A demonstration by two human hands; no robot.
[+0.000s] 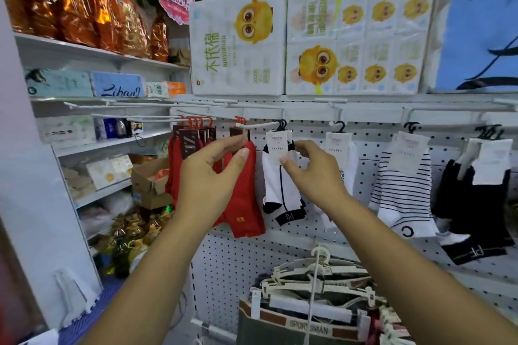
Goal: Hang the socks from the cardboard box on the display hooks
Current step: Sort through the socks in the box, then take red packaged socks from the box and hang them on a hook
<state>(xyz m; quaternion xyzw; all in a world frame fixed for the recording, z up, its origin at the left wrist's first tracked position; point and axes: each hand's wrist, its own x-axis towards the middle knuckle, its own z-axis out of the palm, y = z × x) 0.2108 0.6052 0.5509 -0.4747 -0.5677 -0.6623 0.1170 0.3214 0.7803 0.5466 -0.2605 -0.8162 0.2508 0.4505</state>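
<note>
Two hands work at a shop pegboard (308, 235), filling a row of hooks with socks. The right hand (314, 173) pinches a pair of white socks (280, 190) just under its paper label, thumb in front and forefinger behind, the fingers (284, 160) clamped on the pair. The pair's black hanger already sits on the hook (258, 124), so the grip looks meant to steady or square the pair there, not to carry it.

The left hand (210, 176) reaches to the neighbouring red socks (244, 204), thumb and forefinger curved and slightly apart at the top of the pair. Whether they grip it or merely touch it cannot be told. Easing the red pair leftward would keep the hook's tip free for the white one.

More red pairs hang further left, while striped socks (403, 185) and black socks (473, 199) hang on hooks to the right. A box (148, 182) of cardboard, flaps open, sits on a shelf at left, well apart from both hands; whether it holds socks cannot be seen. Tissue packs (238, 45) are stacked above the pegboard, and hangers (316, 269) lie below it.

On this evidence the white pair is hung, and the next call is likely the box.
</note>
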